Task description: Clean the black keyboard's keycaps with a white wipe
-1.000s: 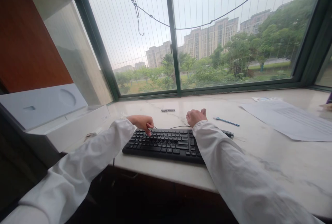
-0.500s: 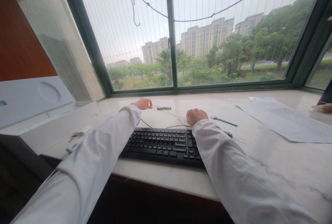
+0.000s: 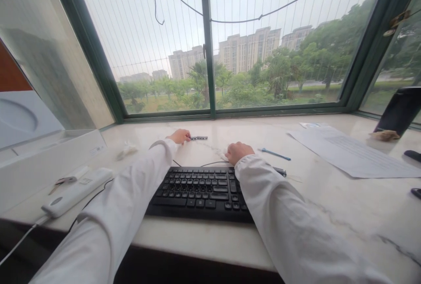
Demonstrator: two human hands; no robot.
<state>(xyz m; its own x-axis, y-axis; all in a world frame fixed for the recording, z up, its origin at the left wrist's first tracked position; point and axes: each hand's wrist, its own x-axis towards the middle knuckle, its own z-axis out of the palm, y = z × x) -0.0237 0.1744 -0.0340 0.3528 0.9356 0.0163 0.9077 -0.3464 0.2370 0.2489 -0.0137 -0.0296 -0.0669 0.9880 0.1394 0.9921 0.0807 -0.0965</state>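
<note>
My left hand (image 3: 179, 136) reaches over the back of the keyboard, its fingertips pinched at the left end of a short row of small black pieces (image 3: 199, 138) that look like keycaps. Curled closed, my right hand (image 3: 239, 152) rests on the counter just behind the keyboard; whatever its fingers hold, if anything, is hidden. The black keyboard (image 3: 197, 187) lies in front of me between both forearms, and several keys in its middle rows look to be without caps. Right of my right hand lies a thin blue stick-like tool (image 3: 275, 154).
Printed sheets (image 3: 348, 152) lie on the right, with a dark upright phone-like object (image 3: 399, 110) beyond them. A white power strip (image 3: 77, 192) with a key (image 3: 64, 180) beside it and a white box (image 3: 82, 152) stand left. The window (image 3: 212, 115) closes off the back.
My left hand has moved right, and its fingertips now meet the left end of the black row. My right hand stays nearly in place. The view has turned slightly right.
</note>
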